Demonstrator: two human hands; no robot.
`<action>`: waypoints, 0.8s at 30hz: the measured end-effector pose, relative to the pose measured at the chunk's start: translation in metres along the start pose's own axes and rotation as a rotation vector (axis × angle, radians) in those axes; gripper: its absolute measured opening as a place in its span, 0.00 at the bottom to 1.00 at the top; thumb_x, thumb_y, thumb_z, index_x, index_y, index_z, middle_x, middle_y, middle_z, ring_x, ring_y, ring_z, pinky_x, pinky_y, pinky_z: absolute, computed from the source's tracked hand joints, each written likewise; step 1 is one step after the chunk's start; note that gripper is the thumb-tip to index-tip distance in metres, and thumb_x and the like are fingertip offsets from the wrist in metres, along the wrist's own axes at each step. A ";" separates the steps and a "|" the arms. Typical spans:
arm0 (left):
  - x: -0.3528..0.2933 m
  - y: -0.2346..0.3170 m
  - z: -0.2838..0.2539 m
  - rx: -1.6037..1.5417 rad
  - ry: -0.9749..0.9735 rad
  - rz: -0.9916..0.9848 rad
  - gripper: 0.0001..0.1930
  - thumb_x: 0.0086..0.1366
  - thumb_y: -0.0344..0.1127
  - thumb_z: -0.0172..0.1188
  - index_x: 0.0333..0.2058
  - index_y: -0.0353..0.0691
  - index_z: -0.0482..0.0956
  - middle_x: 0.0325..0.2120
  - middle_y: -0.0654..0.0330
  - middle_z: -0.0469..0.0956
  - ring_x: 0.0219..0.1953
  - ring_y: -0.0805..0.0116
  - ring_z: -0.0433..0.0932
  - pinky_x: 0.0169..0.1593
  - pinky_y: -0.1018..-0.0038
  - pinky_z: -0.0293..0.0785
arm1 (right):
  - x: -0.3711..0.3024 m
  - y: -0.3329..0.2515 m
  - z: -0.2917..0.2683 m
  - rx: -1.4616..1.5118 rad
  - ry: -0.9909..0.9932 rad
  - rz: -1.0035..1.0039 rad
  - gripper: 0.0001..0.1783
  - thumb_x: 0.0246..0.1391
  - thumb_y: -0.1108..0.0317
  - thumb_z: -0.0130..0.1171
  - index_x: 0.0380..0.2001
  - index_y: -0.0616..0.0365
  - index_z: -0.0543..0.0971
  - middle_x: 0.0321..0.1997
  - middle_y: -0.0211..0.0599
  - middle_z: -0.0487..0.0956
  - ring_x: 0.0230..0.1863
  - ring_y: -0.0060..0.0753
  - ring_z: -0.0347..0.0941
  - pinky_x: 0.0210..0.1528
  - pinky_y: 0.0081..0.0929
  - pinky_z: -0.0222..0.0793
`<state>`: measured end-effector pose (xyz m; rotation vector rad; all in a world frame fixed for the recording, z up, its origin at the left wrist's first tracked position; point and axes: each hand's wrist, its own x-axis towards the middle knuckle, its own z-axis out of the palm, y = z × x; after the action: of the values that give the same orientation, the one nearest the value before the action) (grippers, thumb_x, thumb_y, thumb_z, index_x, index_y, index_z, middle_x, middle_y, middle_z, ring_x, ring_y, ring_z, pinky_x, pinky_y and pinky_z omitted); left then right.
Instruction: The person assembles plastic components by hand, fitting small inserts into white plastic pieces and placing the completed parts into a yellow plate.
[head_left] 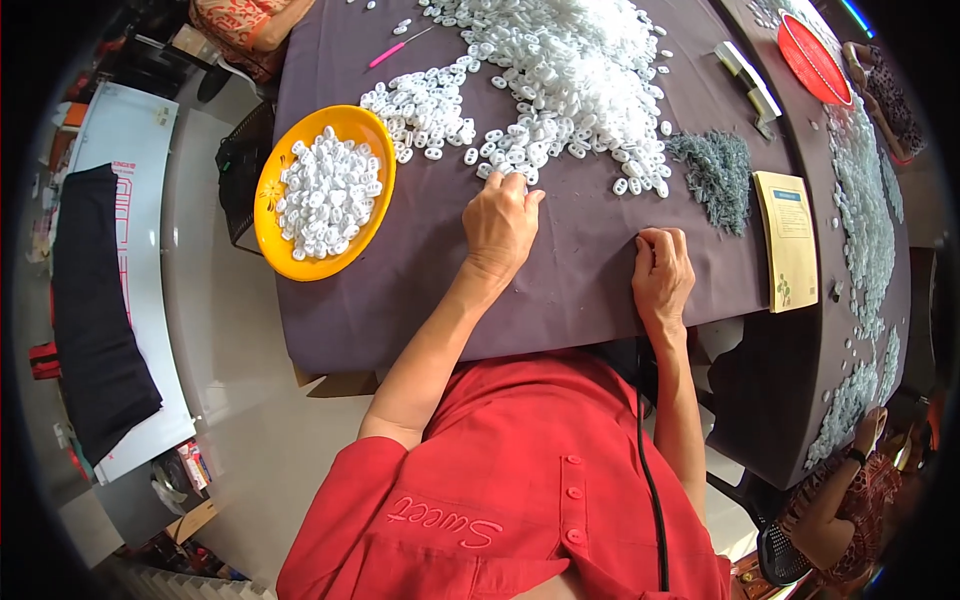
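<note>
Left hand (pixel 500 228): palm down, fingers (pixel 512 183) bent at the near edge of the white heap (pixel 580 85) of small oval two-holed pieces; whether they grip one cannot be told, the tips being hidden. Right hand (pixel 662 282): on or just above the dark cloth, fingers curled in, well apart from the heap; any held item cannot be told. Step in hand, by judgement: picking or sorting pieces at the heap's near edge. Next move, by judgement: a light fingertip pinch to part single pieces from their neighbours, then, if the bowl receives them, a leftward carry. Adjacent, to the left: a smaller white cluster (pixel 425 105), then one yellow bowl (pixel 269 228), part-filled with like pieces, at the bench's left edge. To the right: one pile of grey-green scraps (pixel 715 180) beside the heap, and one tan booklet (pixel 787 240). Far side: one pink-handled tool (pixel 390 52). Support: one cloth-covered bench (pixel 400 305).
</note>
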<state>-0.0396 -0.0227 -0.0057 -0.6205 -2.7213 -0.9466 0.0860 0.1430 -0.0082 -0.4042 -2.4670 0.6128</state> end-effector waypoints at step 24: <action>-0.049 0.029 0.002 -1.159 -0.366 -0.526 0.04 0.60 0.26 0.55 0.34 0.33 0.75 0.25 0.61 0.76 0.20 0.79 0.73 0.21 0.83 0.73 | -0.008 -0.048 0.015 0.889 -0.320 0.561 0.04 0.54 0.74 0.53 0.31 0.64 0.72 0.23 0.30 0.74 0.23 0.16 0.70 0.25 0.15 0.68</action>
<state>0.0172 -0.0173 -0.0066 -0.1814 -2.3778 -2.8147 0.0767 0.0940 0.0014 -0.6513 -2.0392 2.0120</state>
